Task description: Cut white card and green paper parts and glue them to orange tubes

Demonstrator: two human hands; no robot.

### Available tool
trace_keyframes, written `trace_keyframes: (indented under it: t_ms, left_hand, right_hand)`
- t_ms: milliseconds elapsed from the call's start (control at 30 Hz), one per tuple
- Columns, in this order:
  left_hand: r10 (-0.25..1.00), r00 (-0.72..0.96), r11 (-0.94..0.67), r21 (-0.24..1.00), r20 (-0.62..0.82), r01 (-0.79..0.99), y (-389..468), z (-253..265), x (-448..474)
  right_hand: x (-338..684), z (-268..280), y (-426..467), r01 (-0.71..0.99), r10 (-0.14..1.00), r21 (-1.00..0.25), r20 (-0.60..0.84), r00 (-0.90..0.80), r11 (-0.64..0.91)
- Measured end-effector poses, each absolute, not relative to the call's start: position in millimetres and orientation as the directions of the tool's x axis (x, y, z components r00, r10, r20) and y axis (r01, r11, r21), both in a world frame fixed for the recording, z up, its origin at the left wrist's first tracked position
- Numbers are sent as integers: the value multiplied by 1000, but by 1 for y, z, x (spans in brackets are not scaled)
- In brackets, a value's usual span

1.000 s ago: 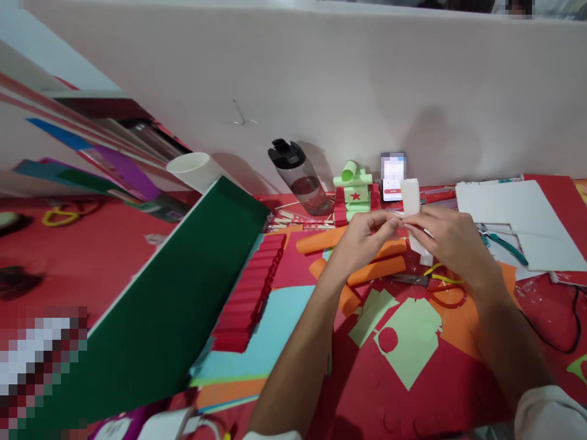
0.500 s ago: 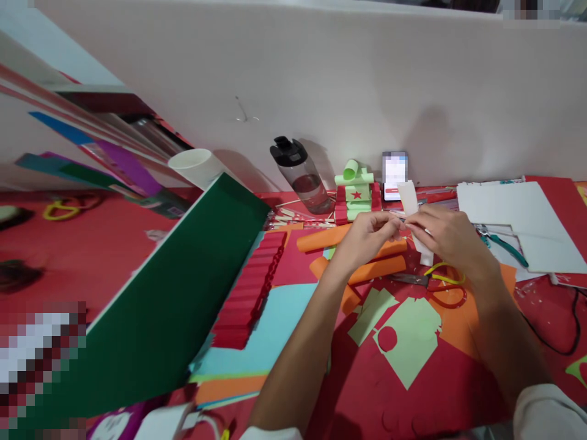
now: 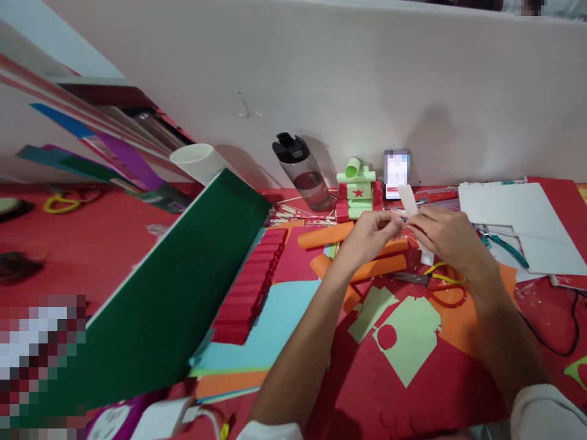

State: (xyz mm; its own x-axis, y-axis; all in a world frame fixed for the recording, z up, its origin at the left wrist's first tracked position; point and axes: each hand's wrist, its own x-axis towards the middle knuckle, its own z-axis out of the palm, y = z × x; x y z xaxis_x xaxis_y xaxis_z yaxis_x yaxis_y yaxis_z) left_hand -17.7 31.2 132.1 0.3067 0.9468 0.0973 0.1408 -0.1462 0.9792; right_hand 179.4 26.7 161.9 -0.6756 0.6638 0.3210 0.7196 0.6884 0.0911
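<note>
Above the far side of the red table, my two hands meet fingertip to fingertip. A white strip [image 3: 408, 200], perhaps paper or tape, passes behind the fingers of my right hand [image 3: 443, 232], which is closed on it. My left hand [image 3: 373, 235] is closed in a pinch beside it; whatever lies between its fingertips is too small to make out. Orange paper rolls [image 3: 385, 267] lie under my left hand. Scissors [image 3: 428, 281] with yellow and red handles rest below my right hand. Pale green paper scraps [image 3: 413, 336] lie nearer to me.
A tilted green board [image 3: 151, 305] stands at left, beside folded red paper [image 3: 252, 287]. Along the wall are a water bottle [image 3: 305, 174], a green-and-red paper model [image 3: 358, 192] and a phone [image 3: 397, 174]. Teal-handled pliers [image 3: 507, 249] and white board [image 3: 545, 226] lie at right.
The hands stay nearly in place, fingertips still together, with only slight finger movement at the white strip. The view has shifted slightly.
</note>
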Motion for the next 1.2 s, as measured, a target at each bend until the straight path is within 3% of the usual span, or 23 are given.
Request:
trace_keyframes:
  t_ms: [300,700,900,1067,1200]
  left_hand:
    - [941,320,-146,985,108,95,35,124,-16]
    - [922,384,-102,987,48,122,34,126,-19]
    - [905,426,-61,987,-8,149,32,129,-19]
    - [925,379,-82,990,34,113,33,130,-24]
    - [925,377,-89,992,49,90,35,128,-27]
  right_hand:
    - [178,156,29,727,648,155,357,-672,669]
    - [183,151,37,698,689,-122,346,-637,706]
    - [183,151,37,707,715,-172,336,-613,686]
    - [186,156,37,655,729,-321,329,-601,684]
    - [186,157,35,659,728,-312,337,-597,685]
